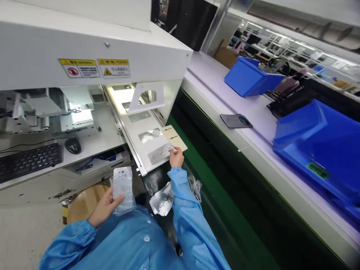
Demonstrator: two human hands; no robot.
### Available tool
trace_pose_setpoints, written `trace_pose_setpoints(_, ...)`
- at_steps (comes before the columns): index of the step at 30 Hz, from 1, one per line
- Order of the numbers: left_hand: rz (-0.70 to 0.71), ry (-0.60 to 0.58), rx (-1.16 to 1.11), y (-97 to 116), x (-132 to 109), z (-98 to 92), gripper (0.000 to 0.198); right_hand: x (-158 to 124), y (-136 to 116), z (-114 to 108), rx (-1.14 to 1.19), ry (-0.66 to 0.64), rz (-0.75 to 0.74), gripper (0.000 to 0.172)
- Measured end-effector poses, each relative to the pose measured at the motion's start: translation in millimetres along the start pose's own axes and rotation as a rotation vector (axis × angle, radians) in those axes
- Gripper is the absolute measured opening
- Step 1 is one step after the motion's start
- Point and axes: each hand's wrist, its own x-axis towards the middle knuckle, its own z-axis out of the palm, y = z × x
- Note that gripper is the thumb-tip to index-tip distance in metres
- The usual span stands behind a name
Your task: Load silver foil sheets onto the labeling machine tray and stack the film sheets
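Note:
My left hand point(104, 205) is closed around a stack of translucent phone-shaped film sheets point(123, 189), held upright in front of my body. My right hand point(176, 156) reaches to the near end of a long white tray point(134, 129) that comes out of the machine. Its thumb and fingers pinch the right end of a phone-shaped translucent sheet point(159, 153) lying over the nearest recess. Farther up the tray, another recess holds a shiny sheet point(150, 135). A cream board point(174, 138) with dark marks adjoins the tray beside my right hand.
The white machine point(157, 56) overhangs the tray. A keyboard point(30, 159) and mouse point(72, 145) lie left. Shiny sheets point(163, 200) rest under my right forearm. Beyond a green conveyor belt point(202, 157), a bench bears a dark phone point(236, 121) and blue bins point(250, 77).

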Motion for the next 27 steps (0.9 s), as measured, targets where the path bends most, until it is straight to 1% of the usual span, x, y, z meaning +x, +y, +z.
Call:
trace_pose_setpoints(2,-0.003,0.042,-0.013,6,5,-6.4,0.077,-2,-10,7,-0.173,0.043,-0.108,0.039)
trace_pose_setpoints(4,-0.001,0.054,-0.028,8,10,-8.7,0.076,-11,-17,14,-0.267,0.048,-0.271,0.047)
trace_pose_setpoints(5,0.008,0.053,-0.039,8,13,-8.8,0.075,-17,-20,19,-0.301,0.011,-0.357,0.046)
trace_pose_setpoints(7,0.022,0.034,-0.06,5,20,-8.4,0.076,-27,-23,30,-0.378,-0.122,-0.468,0.041)
trace_pose_setpoints(9,0.019,0.003,-0.075,2,25,-8.3,0.076,-34,-25,40,-0.459,-0.235,-0.468,0.039)
trace_pose_setpoints(11,0.011,-0.035,-0.089,0,29,-9.7,0.077,-36,-23,44,-0.498,-0.272,-0.417,0.041)
trace_pose_setpoints(18,0.002,-0.059,-0.065,2,35,-18.5,0.075,-27,-14,28,-0.504,-0.291,-0.355,0.039)
trace_pose_setpoints(23,0.003,-0.091,-0.064,0,38,-15.3,0.071,-30,-16,37,-0.505,-0.262,-0.366,0.039)
trace_pose_setpoints(27,0.008,-0.101,-0.079,-2,39,-14.0,0.072,-30,-18,44,-0.501,-0.244,-0.376,0.041)
